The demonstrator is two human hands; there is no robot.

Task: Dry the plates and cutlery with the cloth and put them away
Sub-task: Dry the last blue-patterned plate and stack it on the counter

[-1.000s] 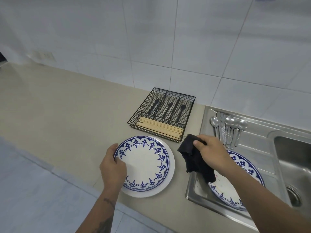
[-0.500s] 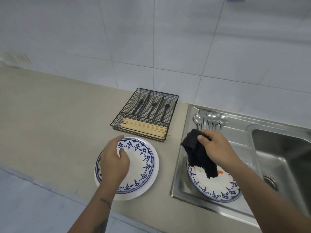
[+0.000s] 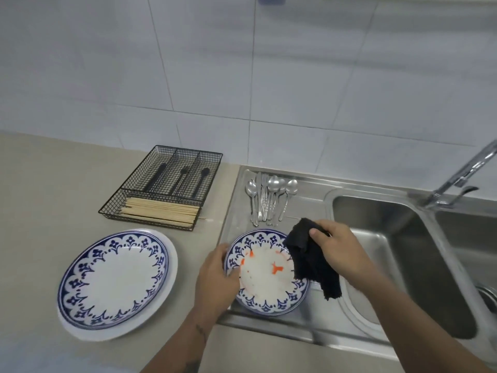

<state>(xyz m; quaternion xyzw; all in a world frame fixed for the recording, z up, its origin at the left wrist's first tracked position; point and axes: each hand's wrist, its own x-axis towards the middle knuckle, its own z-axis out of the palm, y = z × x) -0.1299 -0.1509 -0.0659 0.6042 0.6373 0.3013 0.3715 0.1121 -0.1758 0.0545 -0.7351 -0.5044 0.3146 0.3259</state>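
Head view: fingers (image 3: pixel 318 232) of right hand (image 3: pixel 338 251) curled round black cloth (image 3: pixel 309 259), bunched and hanging over right rim of patterned plate (image 3: pixel 266 273). Left hand (image 3: pixel 215 278) gripping that plate's left rim, thumb on top, other fingers hidden beneath. Plate on steel draining board (image 3: pixel 304 205), orange smears on its white centre. Spoons and forks (image 3: pixel 269 197) just behind it. Two stacked plates (image 3: pixel 115 281) on beige surface (image 3: pixel 53 189), left of the sink. Wire cutlery tray (image 3: pixel 164 188) behind, with black utensils and wooden chopsticks.
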